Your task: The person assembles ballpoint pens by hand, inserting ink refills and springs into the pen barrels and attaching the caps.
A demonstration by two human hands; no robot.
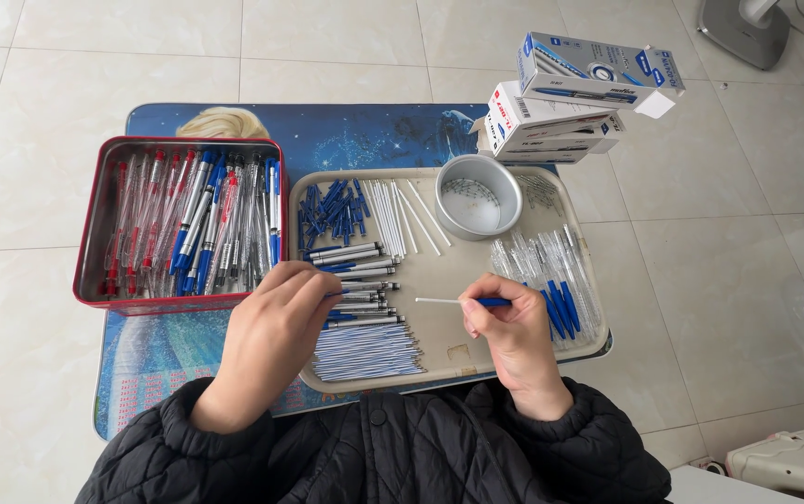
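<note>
My right hand pinches a thin white pen refill with a blue end, held level over the beige tray. My left hand hovers at the tray's left edge, fingertips touching a blue-tipped pen part beside a row of silver pen barrels. A bundle of white refills lies just below them.
A red tin of finished red and blue pens sits to the left. On the tray are blue caps, white tubes, a round metal cup and clear barrels. Pen boxes are stacked behind.
</note>
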